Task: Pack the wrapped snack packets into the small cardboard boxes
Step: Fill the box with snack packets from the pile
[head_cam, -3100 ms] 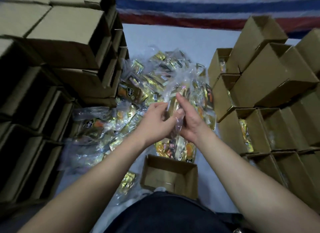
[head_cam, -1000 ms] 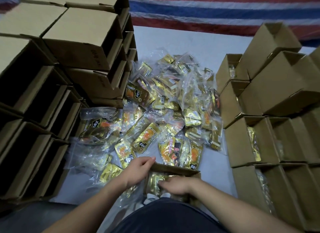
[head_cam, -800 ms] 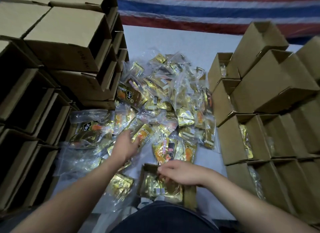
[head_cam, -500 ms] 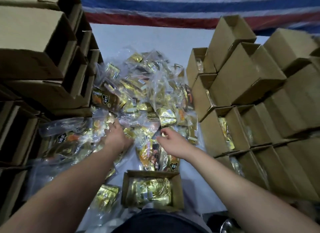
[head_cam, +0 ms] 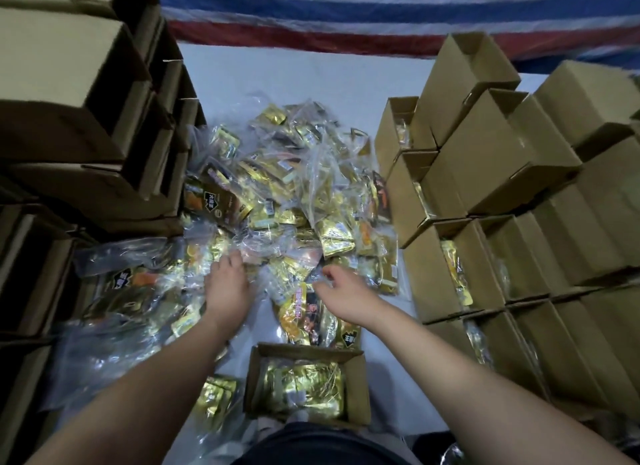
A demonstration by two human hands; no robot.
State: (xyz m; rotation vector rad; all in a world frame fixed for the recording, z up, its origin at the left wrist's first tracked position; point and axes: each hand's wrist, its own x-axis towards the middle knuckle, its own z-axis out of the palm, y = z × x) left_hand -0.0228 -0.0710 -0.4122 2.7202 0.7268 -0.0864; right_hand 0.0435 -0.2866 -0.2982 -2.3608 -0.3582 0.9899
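The left hand (head_cam: 227, 288) lies over the pile of snack packets (head_cam: 284, 201) with its fingertips buried in clear wrap, so its grip cannot be told. The right hand (head_cam: 341, 293) is motion-blurred at its fingers. The stacked boxes (head_cam: 69, 94) on the left run off the picture's edge.

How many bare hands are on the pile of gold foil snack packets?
2. The left hand rests on the near-left part of the pile; the right hand reaches in beside it, beyond the open brown cardboard box. No others show.
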